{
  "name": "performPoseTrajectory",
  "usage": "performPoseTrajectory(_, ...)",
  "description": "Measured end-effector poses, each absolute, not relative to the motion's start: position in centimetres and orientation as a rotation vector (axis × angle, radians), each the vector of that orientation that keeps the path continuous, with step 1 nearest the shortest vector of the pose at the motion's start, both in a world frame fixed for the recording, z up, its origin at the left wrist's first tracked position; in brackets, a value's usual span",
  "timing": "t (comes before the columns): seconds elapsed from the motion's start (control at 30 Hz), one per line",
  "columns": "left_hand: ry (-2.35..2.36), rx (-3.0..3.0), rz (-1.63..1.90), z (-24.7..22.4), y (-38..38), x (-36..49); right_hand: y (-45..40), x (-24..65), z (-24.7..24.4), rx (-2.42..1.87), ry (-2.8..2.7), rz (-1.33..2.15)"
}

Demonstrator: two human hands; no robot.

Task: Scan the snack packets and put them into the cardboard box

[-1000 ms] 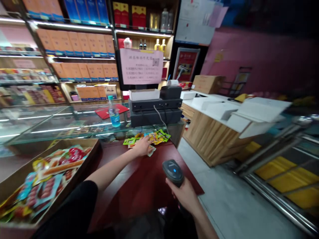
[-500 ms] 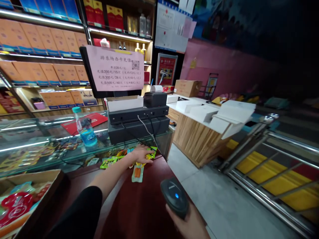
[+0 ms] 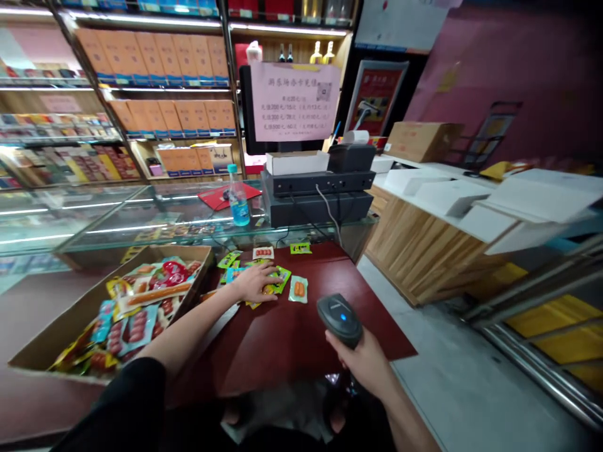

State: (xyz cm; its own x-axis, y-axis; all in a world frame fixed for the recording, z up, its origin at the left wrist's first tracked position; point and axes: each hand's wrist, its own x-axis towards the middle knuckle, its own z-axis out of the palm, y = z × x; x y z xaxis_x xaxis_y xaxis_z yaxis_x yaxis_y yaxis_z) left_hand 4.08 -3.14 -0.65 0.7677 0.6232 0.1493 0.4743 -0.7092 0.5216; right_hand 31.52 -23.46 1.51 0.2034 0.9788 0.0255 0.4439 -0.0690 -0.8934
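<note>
My left hand [image 3: 257,282] lies palm down over a loose pile of small snack packets, its fingers stretched out. Green and yellow packets [image 3: 283,280] stick out from under it, and a blue one [image 3: 233,275] shows at its left; what lies beneath the palm is hidden. Just right of the fingertips is a clear packet of small orange sausages [image 3: 299,289]. Behind the pile are a packet of red sausages [image 3: 262,252] and a separate green packet [image 3: 300,248]. My right hand [image 3: 365,358] grips a dark barcode scanner [image 3: 340,319] with a blue light, above the table's right part.
A cardboard box [image 3: 70,314] of packaged sausages stands left on the dark red table [image 3: 264,351]. Behind are a glass display counter [image 3: 183,216], a bottle with blue liquid [image 3: 239,204], a cash drawer [image 3: 320,210] and a monitor with a pink sign [image 3: 294,103]. A metal railing [image 3: 532,358] is at right.
My view has swung left and down, showing more of the box. My left hand has slid across the table toward the box with packets under it; the orange sausage packet now lies to its right.
</note>
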Motion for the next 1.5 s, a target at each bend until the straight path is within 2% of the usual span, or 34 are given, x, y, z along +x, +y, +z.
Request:
performPoseTrajectory(0.27, 0.859, 2.556, 0.561, 1.4, -6.2, 6.8, -24.3, 29.8, 2.1, -1.592, -1.432, 0.817)
performPoseTrajectory(0.5, 0.95, 2.645, 0.283, -0.5, -6.8, 12.5, -25.5, 29.8, 2.2, -1.612, -1.411, 0.741)
performPoseTrajectory(0.63, 1.144, 2.593, 0.313, -0.7, -6.9, 12.8, -25.9, 29.6, 1.9, -1.604, -1.408, 0.75)
performPoseTrajectory(0.77, 1.268, 2.162, 0.611, 0.0, -7.1, 11.2, -25.7, 28.7, 1.3, -1.56, -1.466, 0.817)
performPoseTrajectory(0.9, 1.088, 1.306, 0.895, 0.1, -8.2, 8.6, -25.2, 27.5, 0.9, -1.557, -1.504, 0.897)
performPoseTrajectory(1.0, 1.004, 0.931, 0.981, -0.1, -9.3, 6.9, -24.5, 26.7, 0.9, -1.552, -1.506, 0.919)
performPoseTrajectory(1.5, 1.074, 0.817, 1.113, 0.1, -9.7, 4.5, -22.2, 24.3, 0.6, -1.464, -1.563, 0.89)
